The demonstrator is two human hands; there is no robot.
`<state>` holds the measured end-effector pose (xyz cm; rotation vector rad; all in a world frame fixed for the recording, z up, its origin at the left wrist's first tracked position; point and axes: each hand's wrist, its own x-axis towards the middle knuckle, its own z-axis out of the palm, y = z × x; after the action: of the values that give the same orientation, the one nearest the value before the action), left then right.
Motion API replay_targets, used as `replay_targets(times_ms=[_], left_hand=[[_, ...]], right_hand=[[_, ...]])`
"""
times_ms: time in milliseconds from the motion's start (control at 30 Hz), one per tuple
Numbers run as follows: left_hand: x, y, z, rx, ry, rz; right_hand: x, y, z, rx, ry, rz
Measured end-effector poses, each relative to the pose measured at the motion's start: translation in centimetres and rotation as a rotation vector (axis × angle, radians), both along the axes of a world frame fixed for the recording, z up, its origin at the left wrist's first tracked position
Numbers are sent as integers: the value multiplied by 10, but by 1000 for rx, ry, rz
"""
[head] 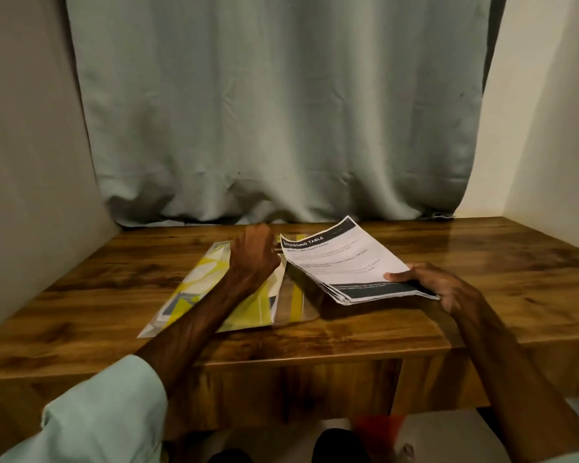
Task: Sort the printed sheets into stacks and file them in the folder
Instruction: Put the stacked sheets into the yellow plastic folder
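Note:
A yellow, white and grey patterned folder (208, 289) lies on the wooden table (482, 262), its clear flap (295, 302) spread to the right. My left hand (253, 253) is curled at the folder's far edge and pinches that edge or the flap there. A stack of printed sheets (345, 262) headed "DRESSING TABLE" is tilted up above the table, its left edge next to the folder opening. My right hand (438, 285) grips the stack's near right corner, thumb on top.
A grey-green curtain (281, 111) hangs behind the table's far edge. Walls close in on the left (30, 162) and right (549, 145). The table's front edge (281, 359) runs just past my forearms.

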<state>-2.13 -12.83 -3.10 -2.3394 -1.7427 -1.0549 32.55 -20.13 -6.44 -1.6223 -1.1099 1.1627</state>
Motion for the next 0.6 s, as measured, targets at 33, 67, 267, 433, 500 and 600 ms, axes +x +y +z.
replay_targets(times_ms=[33, 67, 267, 433, 500, 600], left_hand=[[0, 0, 1, 8, -7, -2], [0, 1, 2, 16, -14, -7], [-1, -1, 4, 19, -47, -24], [-1, -1, 4, 23, -15, -23], [0, 1, 3, 21, 2, -26], [1, 0, 4, 18, 21, -30]], right_hand=[[3, -1, -1, -19, 12, 18], [4, -3, -1, -29, 15, 39], [-7, -14, 9, -57, 11, 134], [-42, -6, 23, 40, -68, 16], [-61, -2, 26, 69, -62, 4], [-97, 4, 28, 143, -24, -25]])
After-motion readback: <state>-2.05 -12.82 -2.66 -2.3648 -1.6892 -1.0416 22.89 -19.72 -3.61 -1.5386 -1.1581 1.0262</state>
